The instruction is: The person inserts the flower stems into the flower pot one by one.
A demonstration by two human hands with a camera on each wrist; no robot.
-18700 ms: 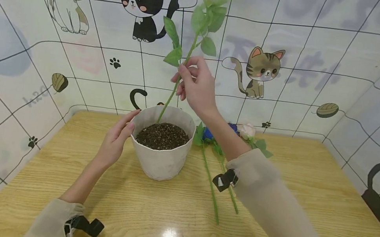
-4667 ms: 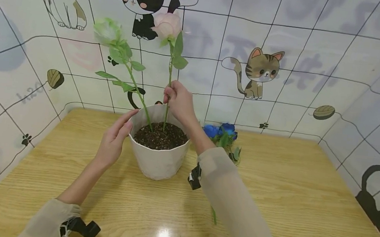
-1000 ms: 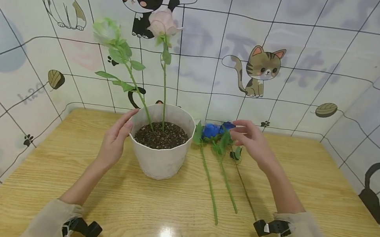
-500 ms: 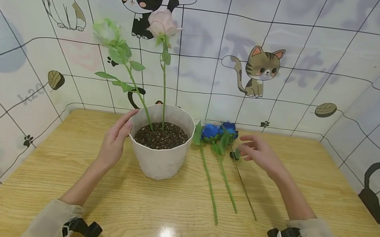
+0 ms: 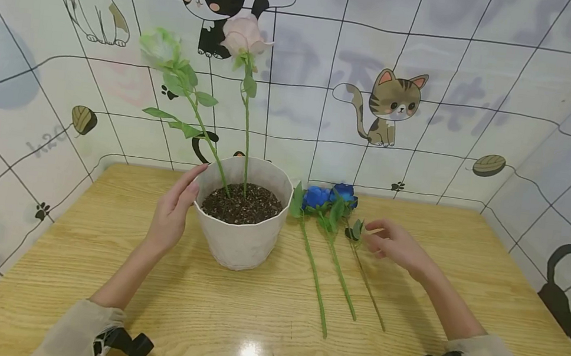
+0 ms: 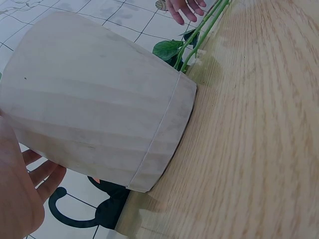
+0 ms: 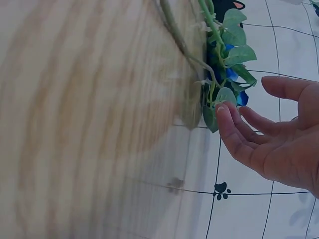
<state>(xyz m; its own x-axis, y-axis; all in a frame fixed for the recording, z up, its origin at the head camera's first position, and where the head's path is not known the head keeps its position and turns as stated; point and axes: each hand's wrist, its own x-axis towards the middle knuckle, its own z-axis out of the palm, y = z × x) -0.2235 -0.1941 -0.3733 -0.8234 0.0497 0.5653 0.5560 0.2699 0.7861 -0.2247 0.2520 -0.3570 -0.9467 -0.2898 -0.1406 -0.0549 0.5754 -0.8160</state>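
My left hand [image 5: 170, 211] rests against the left side of the white pot [image 5: 236, 249], thumb near the rim and fingers extended along the wall. Dark soil [image 5: 254, 213] lies inside. A green-white rose [image 5: 161, 49] leans left in the pot, and a pink rose [image 5: 245, 35] stands beside it. My right hand [image 5: 397, 248] hovers at the leaves [image 7: 210, 117] of the rightmost stem on the table, fingers loosely bent and holding nothing. Whether a fingertip touches a leaf, I cannot tell. Two blue roses [image 5: 317, 197] lie right of the pot.
Three stems [image 5: 341, 277] lie side by side on the wooden table [image 5: 203, 322], their cut ends toward me. Behind the table rises a wall sheet [image 5: 447, 121] printed with cats and grid lines.
Earlier my right hand held the green-white rose, then the pink one, at the pot; both now stand there released. Lately it has drawn right and nearer from the blue blossoms. Left hand unchanged.
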